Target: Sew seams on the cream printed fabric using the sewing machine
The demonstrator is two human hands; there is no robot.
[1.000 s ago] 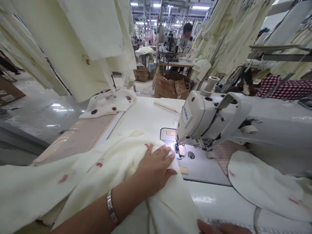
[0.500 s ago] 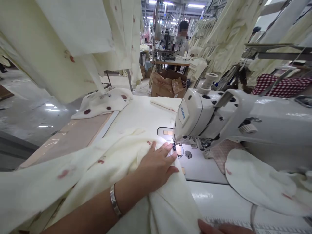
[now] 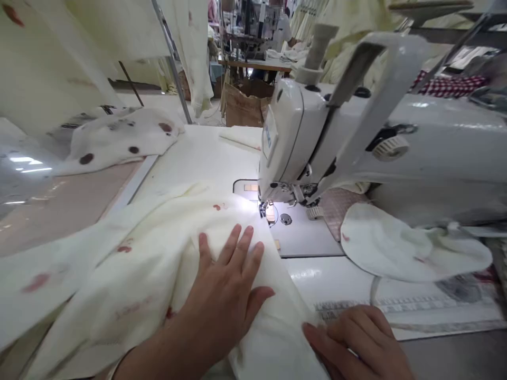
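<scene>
Pressing cream fabric [image 3: 158, 264], left hand [image 3: 225, 285] lies flat, fingers spread; right hand [image 3: 356, 343] seemingly pinching its edge.

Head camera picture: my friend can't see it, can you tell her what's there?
A person's left hand presses flat on cream fabric beside a white sewing machine, while the right hand touches the fabric's near edge. A round cloth piece lies under the machine's arm.

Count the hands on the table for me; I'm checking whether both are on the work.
2. The left hand lies flat on the cream cloth; the right hand pinches that cloth's near edge, partly cut off by the frame.
</scene>
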